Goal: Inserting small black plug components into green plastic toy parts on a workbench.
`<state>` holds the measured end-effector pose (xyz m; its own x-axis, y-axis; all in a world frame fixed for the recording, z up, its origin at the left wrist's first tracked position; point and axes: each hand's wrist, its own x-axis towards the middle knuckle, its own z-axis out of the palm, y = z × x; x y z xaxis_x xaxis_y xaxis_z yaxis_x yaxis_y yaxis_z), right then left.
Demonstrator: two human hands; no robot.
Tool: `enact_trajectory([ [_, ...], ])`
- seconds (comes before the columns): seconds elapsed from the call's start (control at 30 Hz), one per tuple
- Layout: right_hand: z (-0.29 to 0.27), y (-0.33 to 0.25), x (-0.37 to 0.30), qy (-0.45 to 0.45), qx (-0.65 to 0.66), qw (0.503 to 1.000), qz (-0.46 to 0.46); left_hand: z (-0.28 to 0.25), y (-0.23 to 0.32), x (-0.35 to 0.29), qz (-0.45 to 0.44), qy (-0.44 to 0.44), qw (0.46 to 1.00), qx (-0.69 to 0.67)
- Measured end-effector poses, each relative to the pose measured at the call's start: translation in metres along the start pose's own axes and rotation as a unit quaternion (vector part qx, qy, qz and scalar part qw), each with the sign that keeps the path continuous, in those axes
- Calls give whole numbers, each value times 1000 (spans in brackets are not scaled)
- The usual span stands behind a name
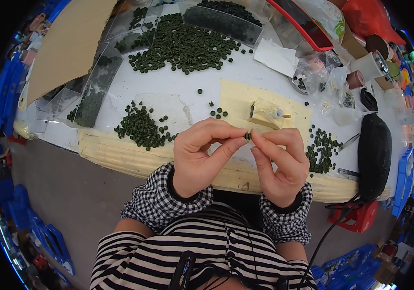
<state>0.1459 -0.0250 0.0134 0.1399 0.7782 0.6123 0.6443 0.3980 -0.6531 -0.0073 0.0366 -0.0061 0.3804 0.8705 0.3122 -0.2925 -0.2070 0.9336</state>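
Between my two hands, over the table's near edge, is a small dark green round piece (248, 136). The thumb and forefinger of my left hand (195, 157) pinch it from one side. My right hand (283, 166) meets it from the other side with closed fingertips, which partly hide it. Just beyond them stands a small tape-covered block (267, 114) with a metal pin sticking out. Similar green pieces lie in a pile (142, 128) left of my left hand. Another scattered group (322, 152) lies to the right of my right hand.
A large heap of green pieces (183, 46) spreads at the back, beside clear plastic trays (99, 77). Cardboard (69, 41) leans over the left. A white tissue (275, 57) and a red-cased phone (308, 26) lie back right. A black pouch (375, 154) lies far right.
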Motion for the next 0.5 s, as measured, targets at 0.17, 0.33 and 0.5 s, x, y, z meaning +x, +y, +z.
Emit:
enact_trajectory([
  [0.17,-1,1,0,1,3,1000,-8,0,0,0,-6,5,1000,-1],
  [0.33,0,1,0,-3,8,1000,-16,-1,-1,1,21,4,999,28],
  [0.5,0,2,-1,-6,15,1000,-13,-2,-2,2,61,-3,996,68],
])
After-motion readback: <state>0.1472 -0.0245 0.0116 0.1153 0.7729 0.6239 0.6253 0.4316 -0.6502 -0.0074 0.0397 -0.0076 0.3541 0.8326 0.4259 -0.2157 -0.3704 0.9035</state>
